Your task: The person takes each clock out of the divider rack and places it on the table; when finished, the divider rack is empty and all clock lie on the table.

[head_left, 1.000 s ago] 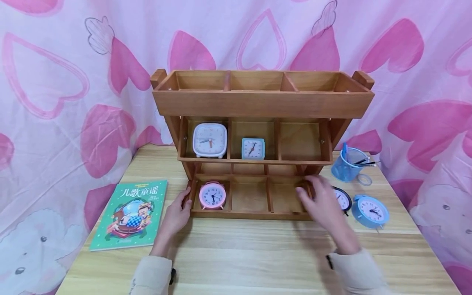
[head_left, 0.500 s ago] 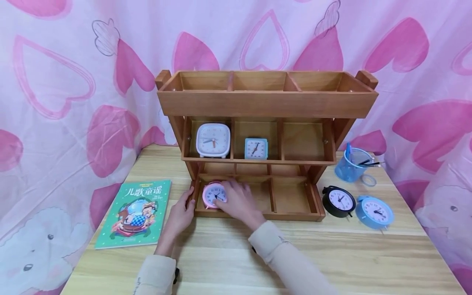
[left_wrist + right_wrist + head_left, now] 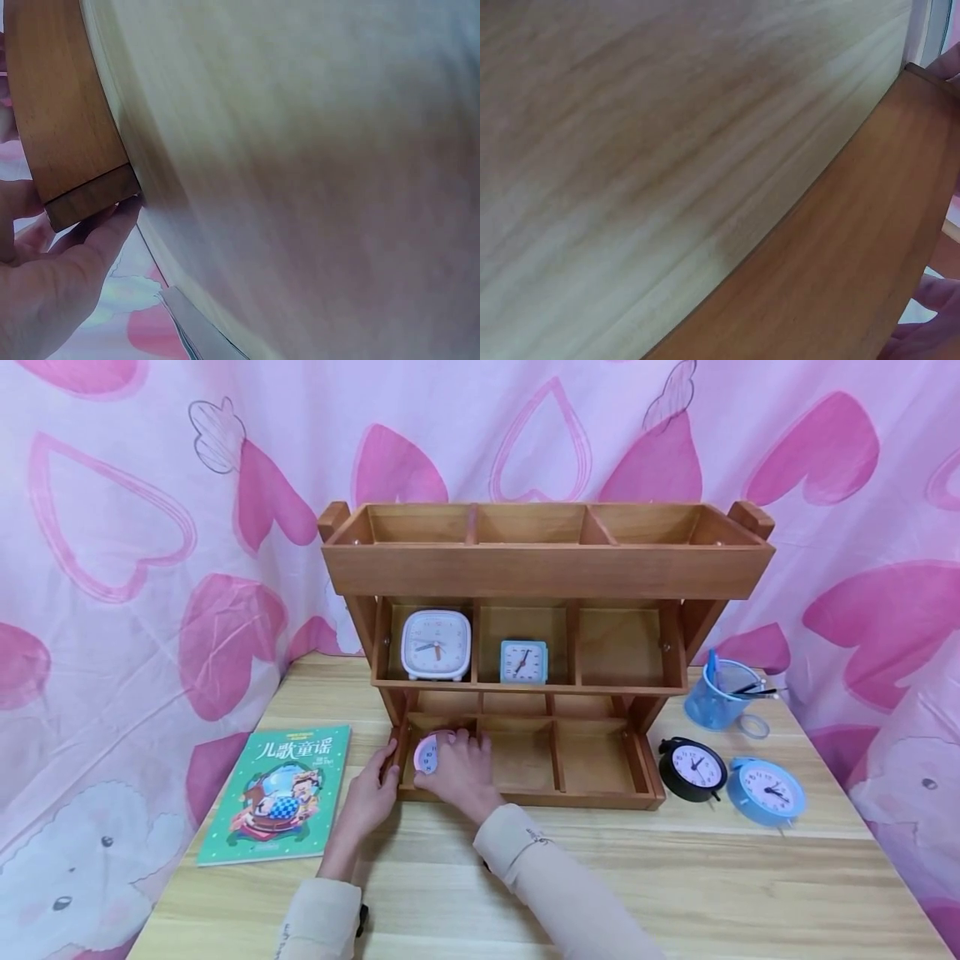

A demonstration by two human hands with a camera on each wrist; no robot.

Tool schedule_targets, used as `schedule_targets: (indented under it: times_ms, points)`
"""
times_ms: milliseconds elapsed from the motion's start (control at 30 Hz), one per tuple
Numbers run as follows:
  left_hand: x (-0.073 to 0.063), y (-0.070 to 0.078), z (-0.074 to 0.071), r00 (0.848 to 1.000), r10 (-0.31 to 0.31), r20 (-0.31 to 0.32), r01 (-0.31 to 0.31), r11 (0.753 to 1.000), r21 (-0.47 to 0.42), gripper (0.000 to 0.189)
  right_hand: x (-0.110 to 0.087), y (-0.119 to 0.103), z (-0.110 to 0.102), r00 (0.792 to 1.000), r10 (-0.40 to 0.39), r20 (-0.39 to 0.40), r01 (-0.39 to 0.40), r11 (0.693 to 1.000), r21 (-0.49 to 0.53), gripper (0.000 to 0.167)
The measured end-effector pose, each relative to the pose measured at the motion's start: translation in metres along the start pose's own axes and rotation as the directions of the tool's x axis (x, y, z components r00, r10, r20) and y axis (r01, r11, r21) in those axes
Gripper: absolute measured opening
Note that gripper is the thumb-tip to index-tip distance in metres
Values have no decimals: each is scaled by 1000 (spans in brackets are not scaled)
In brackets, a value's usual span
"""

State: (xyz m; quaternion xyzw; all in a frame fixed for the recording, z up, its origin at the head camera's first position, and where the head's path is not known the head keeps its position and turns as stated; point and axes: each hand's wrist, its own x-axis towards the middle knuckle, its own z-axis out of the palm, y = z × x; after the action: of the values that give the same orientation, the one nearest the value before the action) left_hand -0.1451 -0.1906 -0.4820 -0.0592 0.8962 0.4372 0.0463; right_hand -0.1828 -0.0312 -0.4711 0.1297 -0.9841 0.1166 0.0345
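Note:
A pink round alarm clock (image 3: pixel 426 755) stands in the lower left compartment of a brown wooden tiered shelf (image 3: pixel 540 573). My right hand (image 3: pixel 463 774) grips this clock from the right and covers much of its dial. In the right wrist view only some fingers of the right hand (image 3: pixel 926 337) show, behind the shelf's front board (image 3: pixel 825 255). At the shelf's lower left end, my left hand (image 3: pixel 372 795) holds the side board. The left wrist view shows the left hand (image 3: pixel 56 289) with thumb and fingers on either side of the board's corner (image 3: pixel 94 196).
A white clock (image 3: pixel 437 645) and a small teal clock (image 3: pixel 523 662) stand on the middle tier. Right of the shelf are a black alarm clock (image 3: pixel 693 769), a blue alarm clock (image 3: pixel 767 791), a tape roll (image 3: pixel 753 726) and a blue pen cup (image 3: pixel 716 697). A green book (image 3: pixel 277 793) lies left.
My right hand has moved left from the shelf's lower right end to the pink alarm clock and taken hold of it. The left hand stays at the shelf's left end.

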Motion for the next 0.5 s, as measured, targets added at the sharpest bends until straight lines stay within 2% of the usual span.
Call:
schedule_targets:
  times_ms: [200,333,433,500]
  points:
    - [-1,1,3,1000,-10,13,10,1000,-14,51,-2,1,0,999,0,-36,0,1000,-20,67]
    - [0,0,3,1000,1,-3,-1,1000,-1,50,-4,3,-8,993,-21,-114,22,1000,5,62]
    - [-1,0,1,1000,17,-24,-17,1000,15,49,-6,7,-21,981,-48,-189,63,995,76,59]
    - [-1,1,0,999,24,-28,-23,1000,21,49,-10,12,-33,974,-65,-219,103,981,166,58]
